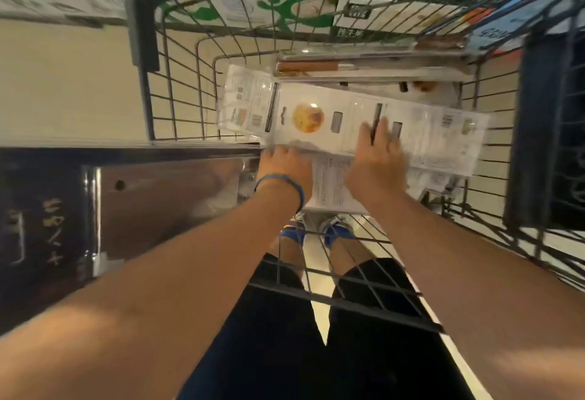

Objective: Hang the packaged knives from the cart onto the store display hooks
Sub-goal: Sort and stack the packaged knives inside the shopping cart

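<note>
Wire cart, packaged knives stacked inside

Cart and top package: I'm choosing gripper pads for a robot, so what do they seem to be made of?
Cart: thin dark wire grid, probably coated steel, with a dull finish. Package: white printed card, seemingly under clear glossy plastic, judging by the bright glare spots; the blur leaves that open.

Pale cream floor, smooth, under dim warm light. A brushed steel panel stood at left, with one round hole near its edge. Beside it was a dark board bearing pale characters. White-and-green printed cartons were stacked at the far end.
</note>
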